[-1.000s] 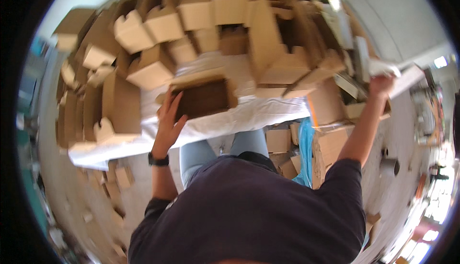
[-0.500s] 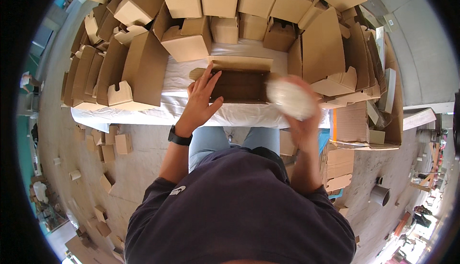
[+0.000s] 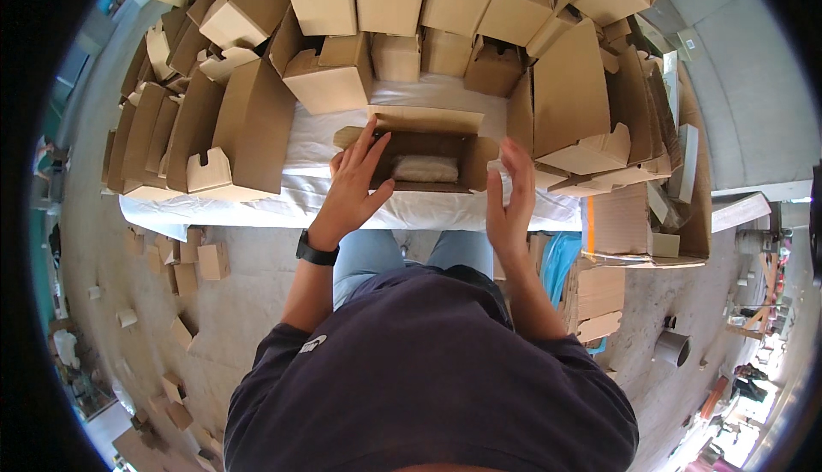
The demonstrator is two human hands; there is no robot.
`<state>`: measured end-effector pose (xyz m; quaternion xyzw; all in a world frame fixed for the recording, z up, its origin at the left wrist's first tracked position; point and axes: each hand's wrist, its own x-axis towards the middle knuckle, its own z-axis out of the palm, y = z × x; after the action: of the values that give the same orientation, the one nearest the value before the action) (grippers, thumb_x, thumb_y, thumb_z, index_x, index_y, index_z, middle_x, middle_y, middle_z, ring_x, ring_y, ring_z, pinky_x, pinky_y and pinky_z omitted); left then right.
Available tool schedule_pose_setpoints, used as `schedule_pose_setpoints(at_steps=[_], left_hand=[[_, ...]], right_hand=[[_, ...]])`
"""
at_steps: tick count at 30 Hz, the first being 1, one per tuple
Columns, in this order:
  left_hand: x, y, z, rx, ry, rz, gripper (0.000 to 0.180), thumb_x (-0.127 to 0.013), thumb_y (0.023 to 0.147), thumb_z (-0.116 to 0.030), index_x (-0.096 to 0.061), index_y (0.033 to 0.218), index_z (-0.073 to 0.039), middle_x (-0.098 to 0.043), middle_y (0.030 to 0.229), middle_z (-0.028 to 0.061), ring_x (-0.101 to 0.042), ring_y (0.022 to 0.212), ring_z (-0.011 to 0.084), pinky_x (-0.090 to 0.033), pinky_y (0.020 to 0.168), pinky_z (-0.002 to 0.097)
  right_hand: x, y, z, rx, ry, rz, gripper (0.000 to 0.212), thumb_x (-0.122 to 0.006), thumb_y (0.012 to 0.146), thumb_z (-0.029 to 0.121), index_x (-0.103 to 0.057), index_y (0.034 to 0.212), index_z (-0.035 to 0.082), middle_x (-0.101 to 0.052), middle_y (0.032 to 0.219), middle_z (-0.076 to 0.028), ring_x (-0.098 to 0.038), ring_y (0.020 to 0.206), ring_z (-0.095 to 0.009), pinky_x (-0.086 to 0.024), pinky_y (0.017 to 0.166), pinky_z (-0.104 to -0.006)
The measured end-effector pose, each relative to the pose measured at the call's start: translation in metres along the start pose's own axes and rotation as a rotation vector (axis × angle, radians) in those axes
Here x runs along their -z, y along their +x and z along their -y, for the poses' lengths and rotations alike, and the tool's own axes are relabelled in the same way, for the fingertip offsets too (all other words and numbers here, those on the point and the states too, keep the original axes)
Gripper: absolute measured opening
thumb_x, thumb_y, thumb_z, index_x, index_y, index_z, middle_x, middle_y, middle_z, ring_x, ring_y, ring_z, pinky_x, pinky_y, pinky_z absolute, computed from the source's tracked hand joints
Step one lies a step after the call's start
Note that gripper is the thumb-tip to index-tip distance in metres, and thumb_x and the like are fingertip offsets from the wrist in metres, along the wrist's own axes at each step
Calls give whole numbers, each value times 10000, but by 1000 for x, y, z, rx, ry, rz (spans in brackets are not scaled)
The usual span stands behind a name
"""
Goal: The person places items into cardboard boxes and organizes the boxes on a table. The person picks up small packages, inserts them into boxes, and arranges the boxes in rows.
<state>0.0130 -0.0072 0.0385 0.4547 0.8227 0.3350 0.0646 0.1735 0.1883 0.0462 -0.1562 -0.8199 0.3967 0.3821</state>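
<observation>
An open brown cardboard box [image 3: 469, 164] lies in front of me on a white cloth, its back flap raised. Inside it is a whitish, plastic-looking packet [image 3: 425, 167], lying low in the middle. My left hand [image 3: 349, 185] rests over the box's left end with fingers spread, the fingertips at the far edge and the thumb near the front wall. Beside the box's right flap my right hand [image 3: 512, 202] is raised, fingers apart and gripping nothing. A small pale, translucent patch shows by its fingers; what it is I cannot make out.
Open cardboard boxes [image 3: 321, 78] stand in stacked rows along the back, with more at the left [image 3: 248, 130] and right [image 3: 569, 87]. The white cloth [image 3: 325, 202] covers the table. A large carton [image 3: 625, 219] stands right, beside blue plastic [image 3: 561, 258]. Small cartons [image 3: 214, 261] lie on the floor.
The whitish packet has gone from my right hand into the box. My right hand has let go and opened beside the right flap. My left hand stays at the left end.
</observation>
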Motion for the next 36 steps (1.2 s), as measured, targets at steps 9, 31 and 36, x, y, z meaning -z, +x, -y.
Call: schedule_pose_setpoints(at_steps=[9, 31, 36], left_hand=[[2, 1, 0, 6, 5, 27, 702, -604, 797, -212, -382, 1444, -54, -169, 1596, 126, -285, 1411, 298, -193, 1108, 449], [-1, 6, 5, -50, -24, -51, 523, -609, 836, -249, -501, 1311, -58, -416, 1435, 131, -428, 1279, 301, -252, 1068, 450], [-6, -4, 23, -113, -47, -154, 273, -655, 848, -277, -630, 1053, -98, -627, 1107, 90, -548, 1092, 301, -316, 994, 439]], right_hand=[[-25, -55, -19, -248, 433, -81, 582, -511, 980, 162, -229, 1473, 32, -302, 1507, -173, -281, 1409, -274, -174, 1165, -426], [-25, 11, -47, -168, 169, 112, 676, -702, 759, -102, -458, 1354, 107, -575, 1148, -109, -612, 944, -187, -538, 876, -328], [-24, 21, -52, -123, 135, 167, 909, -730, 700, -124, -341, 1471, 162, -396, 1384, -78, -542, 874, -146, -549, 805, -290]])
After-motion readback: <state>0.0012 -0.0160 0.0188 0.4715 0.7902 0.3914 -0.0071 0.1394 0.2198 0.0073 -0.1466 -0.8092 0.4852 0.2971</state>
